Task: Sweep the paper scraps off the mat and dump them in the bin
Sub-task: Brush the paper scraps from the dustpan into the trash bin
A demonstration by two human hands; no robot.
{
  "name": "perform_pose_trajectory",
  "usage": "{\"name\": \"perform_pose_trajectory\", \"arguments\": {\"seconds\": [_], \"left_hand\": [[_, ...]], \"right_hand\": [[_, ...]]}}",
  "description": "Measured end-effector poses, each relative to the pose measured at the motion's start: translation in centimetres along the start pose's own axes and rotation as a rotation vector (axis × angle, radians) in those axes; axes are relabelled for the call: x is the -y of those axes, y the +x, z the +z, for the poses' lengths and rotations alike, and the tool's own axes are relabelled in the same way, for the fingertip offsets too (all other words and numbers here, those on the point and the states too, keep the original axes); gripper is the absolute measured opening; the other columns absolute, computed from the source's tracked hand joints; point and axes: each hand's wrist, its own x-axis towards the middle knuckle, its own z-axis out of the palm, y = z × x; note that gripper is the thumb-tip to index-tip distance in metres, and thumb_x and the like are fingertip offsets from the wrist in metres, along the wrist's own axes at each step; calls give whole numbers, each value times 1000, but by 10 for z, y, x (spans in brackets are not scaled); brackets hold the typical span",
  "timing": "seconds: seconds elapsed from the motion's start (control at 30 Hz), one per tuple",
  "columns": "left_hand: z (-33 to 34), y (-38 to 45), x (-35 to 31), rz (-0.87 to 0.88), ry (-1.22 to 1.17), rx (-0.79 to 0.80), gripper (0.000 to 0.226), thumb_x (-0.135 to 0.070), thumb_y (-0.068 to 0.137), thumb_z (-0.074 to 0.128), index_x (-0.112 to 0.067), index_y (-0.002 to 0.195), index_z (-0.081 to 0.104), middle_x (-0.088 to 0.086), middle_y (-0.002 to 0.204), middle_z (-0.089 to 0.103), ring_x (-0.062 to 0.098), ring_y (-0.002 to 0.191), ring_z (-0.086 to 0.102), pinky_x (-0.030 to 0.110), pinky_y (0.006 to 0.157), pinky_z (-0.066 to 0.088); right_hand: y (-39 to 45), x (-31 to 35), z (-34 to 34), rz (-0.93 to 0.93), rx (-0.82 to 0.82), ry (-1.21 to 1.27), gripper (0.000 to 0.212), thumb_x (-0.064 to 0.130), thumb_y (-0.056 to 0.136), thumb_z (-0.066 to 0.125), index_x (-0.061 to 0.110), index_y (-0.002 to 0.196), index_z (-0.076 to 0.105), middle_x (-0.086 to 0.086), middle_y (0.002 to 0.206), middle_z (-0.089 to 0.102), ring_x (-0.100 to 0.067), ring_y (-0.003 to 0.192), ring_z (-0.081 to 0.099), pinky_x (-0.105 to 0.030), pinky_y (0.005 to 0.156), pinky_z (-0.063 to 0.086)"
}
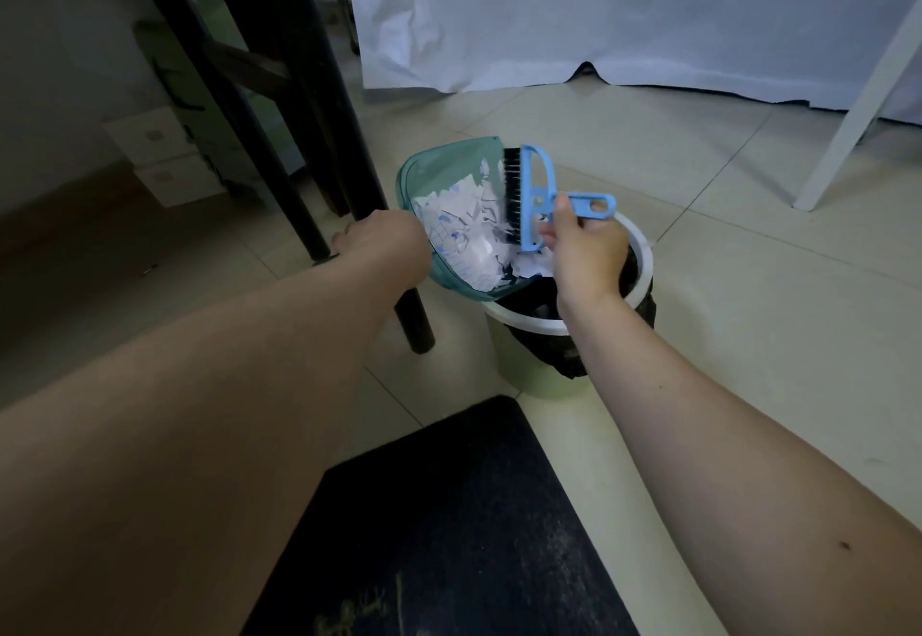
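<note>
Left hand (386,241) held the teal dustpan (414,176) tilted over the white bin (641,256); its fingers were hidden behind the wrist, so their grip could not be judged. Right hand (583,248) pinched the blue brush (536,191) by its handle, bristles against the paper scraps (461,221) heaped in the pan. Scraps spilled at the pan's lower lip into the black-lined bin, beyond the dark mat (449,525).

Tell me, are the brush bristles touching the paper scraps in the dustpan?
Touching. The head view shows the brush bristles' lower end overlapping the paper scraps piled in the dustpan, with no gap visible.
</note>
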Motion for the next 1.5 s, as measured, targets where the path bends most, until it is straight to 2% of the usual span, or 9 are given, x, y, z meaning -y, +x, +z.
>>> {"name": "perform_pose_trajectory", "arguments": {"seconds": [0.13, 0.27, 0.47, 0.63, 0.8, 1.0, 1.17, 1.3, 1.5], "left_hand": [[-1, -1, -1, -8, 11, 3, 21, -18, 93, 56, -11, 112, 57, 7, 98, 51, 27, 103, 56, 35, 85, 42], [-1, 0, 3, -19, 38, -6, 27, -18, 93, 57, -11, 119, 56, 7, 101, 51, 27, 109, 55, 33, 83, 38], [2, 1, 7, -25, 48, -3, 28, -18, 93, 56, -10, 120, 56, 8, 110, 56, 28, 109, 55, 34, 84, 40], [1, 0, 4, -7, 47, -18, 27, -19, 94, 55, -10, 119, 55, 9, 109, 54, 29, 111, 53, 37, 91, 41], [1, 0, 0, 3, 45, -15, 27, -19, 95, 55, -10, 120, 54, 10, 120, 55, 29, 114, 51, 37, 91, 39], [1, 1, 2, -4, 54, -21, 30, -20, 94, 55, -10, 123, 54, 10, 124, 54, 30, 117, 51, 37, 94, 40], [2, 1, 1, 9, 63, -33, 28, -19, 94, 54, -10, 121, 55, 11, 122, 56, 30, 115, 52, 38, 93, 41], [1, -1, -2, 16, 63, -31, 25, -17, 95, 51, -10, 118, 56, 10, 121, 55, 31, 115, 52, 39, 95, 40], [-2, -2, -4, 25, 65, -27, 22, -10, 91, 50, -9, 113, 57, 10, 121, 55, 31, 115, 52, 39, 96, 40]], "right_hand": [[-2, -11, 7, 32, 88, -154, 26, 32, 92, 57, 19, 70, 65, 0, 75, 70, -20, 74, 68, -38, 76, 57], [4, -18, -4, 47, 2, -255, 31, 35, 92, 54, 9, 89, 70, -5, 86, 72, -23, 81, 67, -41, 82, 55], [9, -12, -15, 35, -128, -118, 31, 31, 92, 54, 24, 62, 57, -7, 78, 71, -23, 74, 68, -41, 75, 56], [2, -3, -2, 5, -52, -8, 22, 31, 94, 54, 17, 85, 69, 7, 67, 66, -7, 64, 64, -26, 69, 53], [-8, -15, 15, 16, 70, -106, 25, 31, 92, 56, 26, 68, 62, -2, 76, 71, -21, 76, 69, -40, 77, 57], [3, -23, 3, 22, -39, -264, 28, 35, 93, 53, 12, 91, 69, -4, 87, 72, -23, 83, 68, -42, 81, 55], [6, -16, -5, -3, -130, -185, 28, 34, 94, 52, 11, 85, 66, -3, 82, 70, -22, 79, 67, -39, 79, 55], [-2, -8, 7, -27, -43, -20, 16, 29, 93, 54, 21, 86, 66, 2, 76, 70, -11, 71, 67, -32, 76, 56], [-5, -19, 15, 10, 34, -189, 25, 32, 92, 55, 20, 71, 63, -6, 82, 72, -23, 80, 69, -39, 77, 56]]}}
